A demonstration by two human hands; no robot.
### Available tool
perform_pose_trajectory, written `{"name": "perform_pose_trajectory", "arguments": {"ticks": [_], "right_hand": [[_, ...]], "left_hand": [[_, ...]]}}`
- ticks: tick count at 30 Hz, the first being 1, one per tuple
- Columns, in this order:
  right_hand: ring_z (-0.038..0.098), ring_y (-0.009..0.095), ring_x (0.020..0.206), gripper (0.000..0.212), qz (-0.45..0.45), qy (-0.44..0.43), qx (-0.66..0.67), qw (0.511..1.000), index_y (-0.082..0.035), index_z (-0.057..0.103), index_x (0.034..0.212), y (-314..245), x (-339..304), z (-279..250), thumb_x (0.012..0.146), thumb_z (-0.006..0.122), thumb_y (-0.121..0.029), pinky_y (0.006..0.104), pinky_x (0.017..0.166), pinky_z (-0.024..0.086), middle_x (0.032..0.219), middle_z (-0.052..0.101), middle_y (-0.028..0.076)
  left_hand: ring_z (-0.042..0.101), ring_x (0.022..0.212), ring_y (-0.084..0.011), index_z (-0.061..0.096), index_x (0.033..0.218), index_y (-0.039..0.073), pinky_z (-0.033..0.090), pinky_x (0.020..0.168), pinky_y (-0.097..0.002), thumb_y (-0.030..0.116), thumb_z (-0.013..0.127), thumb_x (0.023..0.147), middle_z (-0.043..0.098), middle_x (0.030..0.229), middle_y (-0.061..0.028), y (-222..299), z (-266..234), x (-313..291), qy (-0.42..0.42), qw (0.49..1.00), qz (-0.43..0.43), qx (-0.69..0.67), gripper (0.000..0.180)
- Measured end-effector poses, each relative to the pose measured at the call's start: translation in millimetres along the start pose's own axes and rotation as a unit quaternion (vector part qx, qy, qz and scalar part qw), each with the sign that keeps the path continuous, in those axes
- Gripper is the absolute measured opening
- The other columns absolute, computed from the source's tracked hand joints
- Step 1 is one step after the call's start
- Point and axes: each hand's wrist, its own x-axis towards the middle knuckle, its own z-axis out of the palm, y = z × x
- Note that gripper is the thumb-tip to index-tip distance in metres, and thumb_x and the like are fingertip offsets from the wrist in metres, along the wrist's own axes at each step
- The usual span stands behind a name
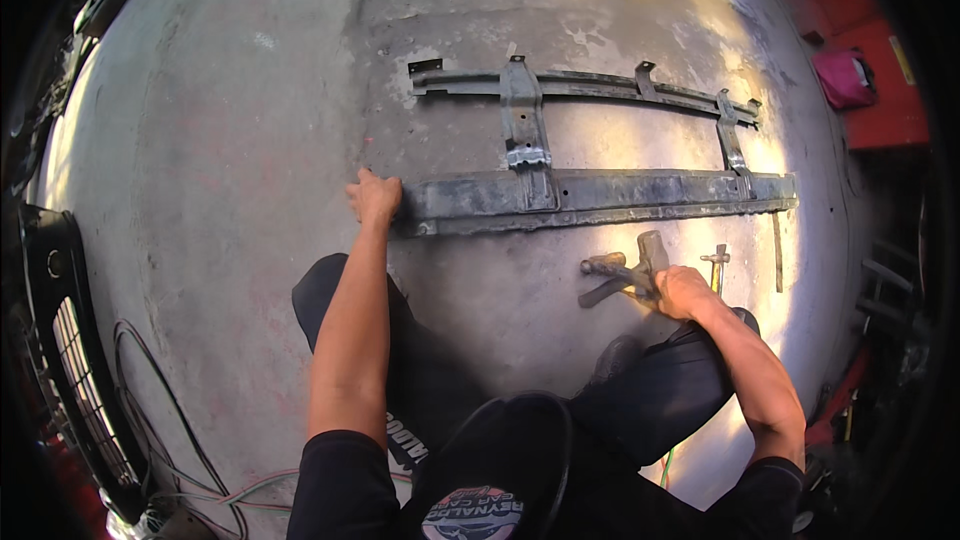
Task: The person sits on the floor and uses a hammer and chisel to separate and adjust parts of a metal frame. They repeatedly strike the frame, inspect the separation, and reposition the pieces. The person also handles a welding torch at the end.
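A dented grey metal frame (640, 195) lies on the concrete floor in front of me: two long rails joined by two upright brackets (521, 110). My left hand (376, 198) is closed around the left end of the nearer, wider rail; its fingertips are partly hidden. In front of my right knee, my right hand (684, 292) is closed around a heavy-headed hammer (651, 253), mostly covering its handle. Just left of that hand lies another hammer (606, 265), overlapping the first. A smaller hammer (717, 258) rests on the floor to the right, close to the rail.
A thin dark strip (778, 253) lies below the frame's right end. To my left stand a black bumper with a grille (85, 370) and coiled hoses (165, 390). A pink bag (845, 78) hangs by red equipment (885, 20) at far right.
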Motion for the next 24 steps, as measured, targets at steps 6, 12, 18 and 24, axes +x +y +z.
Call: {"name": "perform_pose_trajectory", "arguments": {"ticks": [6,12,18,24], "right_hand": [[0.067,0.043,0.089,0.037,-0.005,0.031,0.245,0.969,-0.001,0.066,0.117,-79.4,-68.9,-89.5,0.09,0.07,-0.025,0.0502,0.081,0.051,0.08,0.068,0.024],[0.058,0.014,0.059,0.037,0.075,0.036,0.594,0.8,0.002,0.061,0.126,-155.0,-106.6,-162.9,0.096,0.066,-0.019,0.031,0.057,0.045,0.065,0.055,0.005],[0.051,0.011,0.043,0.04,0.096,0.074,0.615,0.779,0.006,0.055,0.129,-180.6,-62.6,-159.9,0.095,0.063,-0.013,0.028,0.041,0.038,0.065,0.057,0.003],[0.054,0.013,0.048,0.043,0.029,0.113,0.638,0.761,0.008,0.053,0.132,-179.4,67.8,-139.7,0.095,0.06,-0.014,0.0308,0.044,0.044,0.071,0.058,0.006]], "left_hand": [[0.055,0.132,-0.0437,0.037,0.147,0.004,0.048,0.106,-0.0514,0.043,0.079,0.083,0.058,0.138,-0.0285,-24.8,0.4,18.5,-0.072,0.997,0.004,-0.008,0.086],[0.06,0.127,-0.0429,0.043,0.139,-0.007,0.049,0.103,-0.0511,0.051,0.081,0.082,0.062,0.134,-0.0292,-32.8,-11.3,20.4,-0.058,0.995,-0.013,-0.075,0.09],[0.059,0.127,-0.0462,0.046,0.139,-0.009,0.047,0.106,-0.0495,0.049,0.08,0.084,0.061,0.133,-0.0326,-32.5,-7.5,12.9,-0.047,0.993,-0.014,-0.104,0.086],[0.064,0.116,-0.0472,0.05,0.131,-0.004,0.049,0.098,-0.0541,0.051,0.071,0.088,0.066,0.124,-0.0309,-28.9,4.9,7.3,0.017,0.994,-0.021,-0.11,0.073]]}}
